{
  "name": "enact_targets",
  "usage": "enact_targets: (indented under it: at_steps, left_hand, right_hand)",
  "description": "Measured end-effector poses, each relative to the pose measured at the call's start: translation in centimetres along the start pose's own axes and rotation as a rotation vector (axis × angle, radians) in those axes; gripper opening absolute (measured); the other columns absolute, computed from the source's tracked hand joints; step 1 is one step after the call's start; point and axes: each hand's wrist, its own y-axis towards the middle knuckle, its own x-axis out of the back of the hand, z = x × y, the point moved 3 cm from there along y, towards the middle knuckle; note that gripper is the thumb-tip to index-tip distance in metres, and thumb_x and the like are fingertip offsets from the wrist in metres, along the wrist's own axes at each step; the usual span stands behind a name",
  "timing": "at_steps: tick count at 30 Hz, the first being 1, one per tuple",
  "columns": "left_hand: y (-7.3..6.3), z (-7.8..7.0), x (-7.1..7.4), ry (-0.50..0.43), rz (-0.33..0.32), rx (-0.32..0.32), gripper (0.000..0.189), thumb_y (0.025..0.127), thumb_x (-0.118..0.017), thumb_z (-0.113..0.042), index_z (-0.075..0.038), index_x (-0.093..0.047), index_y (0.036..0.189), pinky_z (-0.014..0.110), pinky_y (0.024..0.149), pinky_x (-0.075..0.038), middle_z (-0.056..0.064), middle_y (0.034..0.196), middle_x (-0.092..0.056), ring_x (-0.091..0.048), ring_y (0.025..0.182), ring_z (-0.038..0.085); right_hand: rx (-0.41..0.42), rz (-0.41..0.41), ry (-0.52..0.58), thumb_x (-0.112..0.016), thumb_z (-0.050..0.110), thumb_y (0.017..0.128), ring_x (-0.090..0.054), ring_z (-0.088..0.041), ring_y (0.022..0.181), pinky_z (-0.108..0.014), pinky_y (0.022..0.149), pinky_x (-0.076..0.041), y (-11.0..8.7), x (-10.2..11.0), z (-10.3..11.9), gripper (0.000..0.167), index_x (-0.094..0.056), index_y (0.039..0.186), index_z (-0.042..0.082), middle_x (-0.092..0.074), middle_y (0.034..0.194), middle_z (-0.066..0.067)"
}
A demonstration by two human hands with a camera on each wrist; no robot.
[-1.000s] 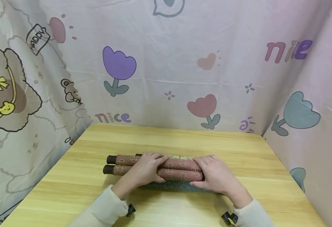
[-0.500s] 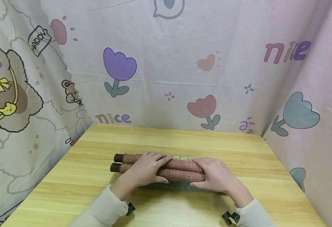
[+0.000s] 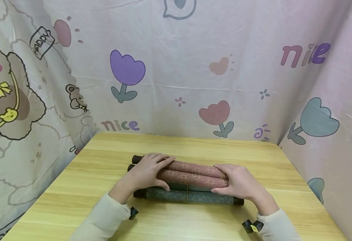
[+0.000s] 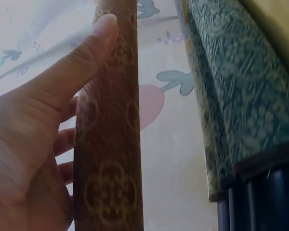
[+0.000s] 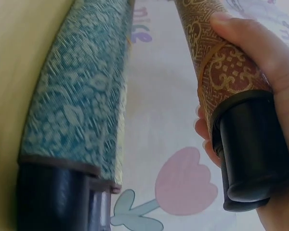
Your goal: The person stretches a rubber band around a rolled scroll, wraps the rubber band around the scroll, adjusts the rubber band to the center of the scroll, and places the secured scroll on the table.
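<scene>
Both hands grip a reddish-brown brocade scroll [image 3: 194,174], which shows as two rolls side by side with gold flower motifs and black end knobs. My left hand [image 3: 146,170] holds it near its left end, thumb in front. The right hand [image 3: 240,180] curls round the other end; in the right wrist view a thin band [image 5: 207,60] circles the scroll beside the thumb. Below lies a blue-green brocade scroll [image 3: 200,198] with black knobs, on the table. A gap separates the two scrolls in the left wrist view, where the blue-green scroll [image 4: 245,82] has a yellowish strip along it.
The wood-grain table [image 3: 176,224] stretches out on all sides of the scrolls. A printed cloth [image 3: 170,67] hangs behind it and along both sides. Small black devices [image 3: 251,226] sit at the wrists.
The reddish-brown scroll has shifted right and away in both hands' grip, over the blue-green one. More of the blue-green scroll, with its knobs, now shows in front.
</scene>
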Motion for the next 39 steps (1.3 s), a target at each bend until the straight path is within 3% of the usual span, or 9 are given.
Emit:
enact_targets:
  at_steps: [5,13,21,26,33,39]
  left_hand:
    - [-0.2,0.9,0.3,0.003,-0.004,0.014,0.104,0.066,-0.078,-0.065,-0.015,-0.042,0.150,0.054,0.106,-0.035,0.010,0.137,-0.053,-0.049,0.123,0.034]
    - [-0.6,2.5,-0.2,0.007,0.062,0.045,0.106,0.066,-0.072,-0.070,-0.015,-0.040,0.151,0.053,0.108,-0.033,0.008,0.136,-0.054,-0.050,0.122,0.030]
    - [-0.5,2.5,-1.5,-0.129,0.160,0.093,0.093,0.073,-0.075,-0.063,-0.012,-0.047,0.145,0.046,0.103,-0.043,0.008,0.137,-0.054,-0.053,0.122,0.029]
    - [-0.3,2.4,-1.7,-0.183,0.149,0.100,0.082,0.075,-0.081,-0.051,-0.006,-0.052,0.137,0.044,0.103,-0.043,0.009,0.129,-0.057,-0.055,0.117,0.026]
    - [0.0,2.0,-1.5,-0.182,0.124,0.068,0.083,0.075,-0.078,-0.057,-0.007,-0.053,0.137,0.044,0.100,-0.045,0.007,0.127,-0.059,-0.056,0.115,0.026]
    - [-0.2,2.1,-1.4,-0.215,0.105,0.062,0.077,0.075,-0.081,-0.052,-0.008,-0.057,0.132,0.042,0.096,-0.048,0.005,0.123,-0.061,-0.059,0.110,0.022]
  right_hand:
    - [-0.025,0.010,0.018,-0.076,0.065,0.071,-0.069,-0.020,0.092,-0.038,0.079,-0.057,-0.3,0.4,-0.9,0.077,-0.066,0.123,0.009,-0.071,0.108,-0.003]
    - [-0.062,0.066,0.052,-0.073,0.069,0.072,-0.067,-0.016,0.089,-0.038,0.075,-0.056,-0.9,0.8,-1.9,0.076,-0.066,0.123,0.012,-0.071,0.107,0.001]
    - [-0.049,0.096,0.050,-0.073,0.069,0.072,-0.065,-0.012,0.089,-0.036,0.075,-0.055,-1.0,0.5,-2.0,0.073,-0.066,0.120,0.014,-0.070,0.105,0.002]
    - [-0.050,0.110,0.032,-0.072,0.070,0.073,-0.067,-0.016,0.092,-0.039,0.077,-0.055,-1.0,0.4,-1.8,0.076,-0.066,0.121,0.012,-0.070,0.107,0.000]
    - [-0.049,0.099,0.024,-0.071,0.071,0.072,-0.068,-0.020,0.094,-0.040,0.079,-0.056,-0.7,0.6,-1.4,0.078,-0.066,0.122,0.011,-0.071,0.108,-0.003]
    - [-0.068,0.135,0.024,-0.071,0.071,0.072,-0.067,-0.023,0.098,-0.043,0.083,-0.055,-0.6,0.6,-1.0,0.081,-0.065,0.124,0.010,-0.070,0.111,-0.005]
